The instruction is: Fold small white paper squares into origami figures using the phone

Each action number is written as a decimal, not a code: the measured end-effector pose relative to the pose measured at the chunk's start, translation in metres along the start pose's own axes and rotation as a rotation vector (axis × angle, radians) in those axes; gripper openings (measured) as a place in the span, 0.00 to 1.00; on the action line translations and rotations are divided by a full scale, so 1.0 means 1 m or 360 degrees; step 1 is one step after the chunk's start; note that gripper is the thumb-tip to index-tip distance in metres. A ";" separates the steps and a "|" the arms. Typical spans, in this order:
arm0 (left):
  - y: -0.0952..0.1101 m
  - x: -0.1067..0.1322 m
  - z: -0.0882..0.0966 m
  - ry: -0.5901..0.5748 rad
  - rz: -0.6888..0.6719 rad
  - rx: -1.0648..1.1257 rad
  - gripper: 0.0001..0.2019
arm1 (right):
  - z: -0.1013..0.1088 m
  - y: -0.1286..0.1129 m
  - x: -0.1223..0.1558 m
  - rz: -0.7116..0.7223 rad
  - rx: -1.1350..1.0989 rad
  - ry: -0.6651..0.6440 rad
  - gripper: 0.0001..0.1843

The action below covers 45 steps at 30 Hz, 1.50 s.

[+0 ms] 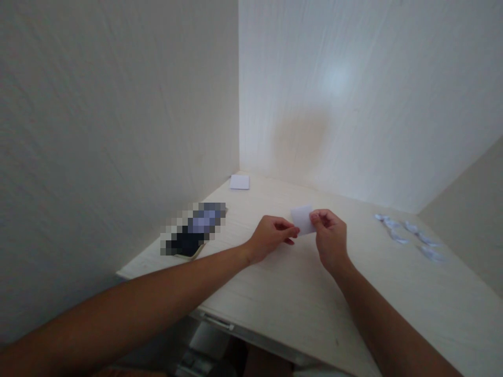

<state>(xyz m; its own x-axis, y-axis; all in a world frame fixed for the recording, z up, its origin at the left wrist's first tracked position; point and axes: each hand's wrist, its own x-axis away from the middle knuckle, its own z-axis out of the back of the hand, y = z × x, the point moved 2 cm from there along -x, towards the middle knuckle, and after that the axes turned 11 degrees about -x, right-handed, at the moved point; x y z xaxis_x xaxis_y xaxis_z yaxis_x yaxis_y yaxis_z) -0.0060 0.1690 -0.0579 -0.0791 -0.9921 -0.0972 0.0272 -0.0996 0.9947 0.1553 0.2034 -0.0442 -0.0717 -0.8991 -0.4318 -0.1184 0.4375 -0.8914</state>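
Left hand [271, 238], right hand [330, 236] pinch paper [302, 219] — corner desk [298, 298].

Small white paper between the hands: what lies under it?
Only pale desk shows beneath the paper, pinched by the left hand and right hand. The fingers cover its lower corners and the desk right below.

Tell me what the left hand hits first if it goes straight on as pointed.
The left hand meets the paper slip at its fingertips, then probably the right hand just beyond.

The left hand [271, 236] and right hand [330, 236] are bare, and the 2 forearms [157, 293] are bare throughout.
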 end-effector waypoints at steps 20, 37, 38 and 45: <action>0.000 -0.001 0.000 0.0083 0.0032 0.0095 0.12 | 0.001 0.005 0.000 -0.0097 -0.0109 -0.0058 0.14; 0.002 -0.003 0.004 0.0070 0.0044 0.0178 0.16 | 0.000 0.005 0.000 -0.0208 -0.0101 -0.0104 0.16; 0.002 -0.003 0.005 0.0083 0.0039 0.0173 0.16 | 0.000 0.004 0.001 -0.0209 -0.0094 -0.0106 0.16; 0.003 -0.001 0.005 0.0124 0.0031 0.0160 0.16 | -0.001 0.000 0.002 -0.0169 -0.0019 -0.0148 0.17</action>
<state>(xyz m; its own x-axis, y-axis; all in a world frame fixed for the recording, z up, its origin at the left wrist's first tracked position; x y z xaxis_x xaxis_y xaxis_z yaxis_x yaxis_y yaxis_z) -0.0110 0.1705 -0.0542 -0.0020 -0.9971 -0.0763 -0.0725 -0.0759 0.9945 0.1538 0.2017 -0.0450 0.0341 -0.9375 -0.3464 -0.1323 0.3393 -0.9313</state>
